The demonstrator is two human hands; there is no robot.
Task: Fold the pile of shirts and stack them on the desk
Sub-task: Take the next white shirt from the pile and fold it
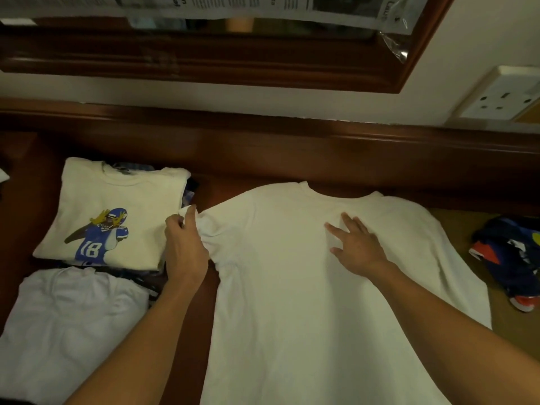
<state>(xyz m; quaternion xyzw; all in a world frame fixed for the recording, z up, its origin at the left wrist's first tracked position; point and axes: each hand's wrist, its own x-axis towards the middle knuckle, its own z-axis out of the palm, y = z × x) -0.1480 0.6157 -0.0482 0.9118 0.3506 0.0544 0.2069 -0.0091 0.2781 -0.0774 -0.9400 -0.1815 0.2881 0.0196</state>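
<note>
A plain white T-shirt [292, 287] lies spread flat on the dark wooden desk [263, 159], collar toward the wall. My left hand [185, 247] grips the shirt's left sleeve, which is bunched up at its edge. My right hand [356, 238] rests flat on the chest area with fingers spread. To the left lies a folded white shirt with a blue number 18 football player print [114, 214], on top of other folded clothes. In front of that stack sits a folded pale shirt [67, 317].
A crumpled blue, orange and white garment [508, 258] lies at the desk's right side. A raised wooden ledge runs along the wall behind the desk. A framed mirror [204, 48] hangs above, and a wall socket [502, 97] is at the upper right.
</note>
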